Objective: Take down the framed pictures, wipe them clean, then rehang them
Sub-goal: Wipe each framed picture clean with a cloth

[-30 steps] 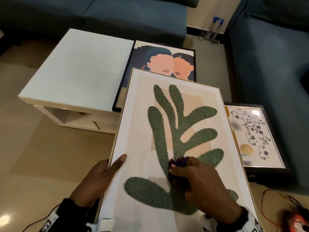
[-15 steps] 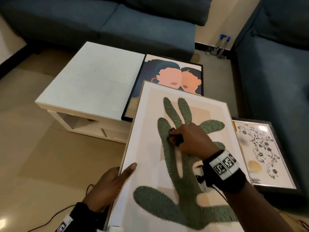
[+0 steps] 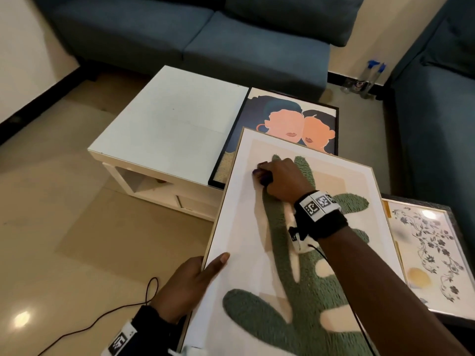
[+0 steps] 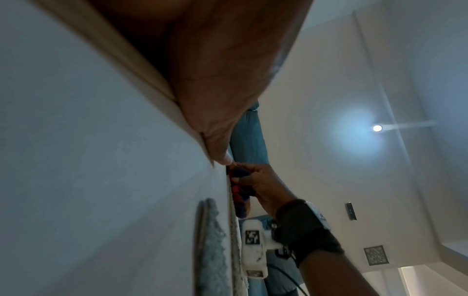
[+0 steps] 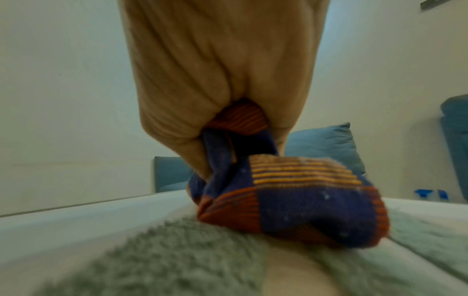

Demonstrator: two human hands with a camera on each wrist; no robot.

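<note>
A large framed picture [image 3: 246, 227] with a green leaf shape tilts toward me, its top leaning over the white table. My left hand [image 3: 195, 276] grips its left edge, thumb laid on the glass. My right hand [image 3: 277, 176] holds a bunched blue, orange and red cloth [image 5: 291, 200] and presses it on the glass near the picture's upper left. In the left wrist view the cloth [image 4: 240, 192] shows under the right hand's fingers. A framed picture of two faces [image 3: 290, 124] lies on the table behind. A floral framed picture [image 3: 431, 253] rests at the right.
A white low table [image 3: 169, 124] stands ahead on the tiled floor. Blue sofas run along the back [image 3: 205, 39] and the right side [image 3: 442, 124]. Two spray bottles [image 3: 370, 78] stand in the far corner. A black cable [image 3: 102, 314] trails on the floor at lower left.
My right hand has slid the cloth up the glass from the lower middle to the upper left of the leaf picture. The left hand keeps its grip on the frame's edge.
</note>
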